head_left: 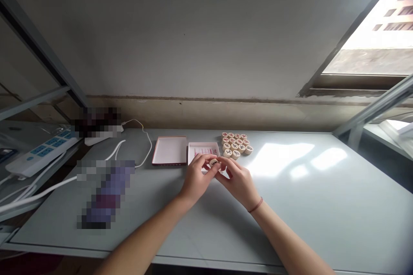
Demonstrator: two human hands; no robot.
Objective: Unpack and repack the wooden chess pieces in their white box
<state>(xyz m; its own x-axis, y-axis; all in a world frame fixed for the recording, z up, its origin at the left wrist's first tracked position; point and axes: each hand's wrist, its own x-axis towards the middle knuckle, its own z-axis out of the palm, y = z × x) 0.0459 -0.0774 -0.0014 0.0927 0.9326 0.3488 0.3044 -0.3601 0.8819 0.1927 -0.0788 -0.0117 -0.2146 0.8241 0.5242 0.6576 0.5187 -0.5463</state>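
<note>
Between the fingertips of my left hand and my right hand is a round Chinese chess piece with a black character on its face. Both hands pinch it just over the near part of an open white box, which has red print inside. My fingers hide part of that box. Just beyond my right hand, several more chess pieces sit in close rows, the far ones marked in red and the near ones in black.
Left of the white box lies a shallow lid with a dark red edge. A white power strip, white cables and a blurred-out purple item are on the left. Behind the grey desk rises a wall, with metal frame posts at both sides.
</note>
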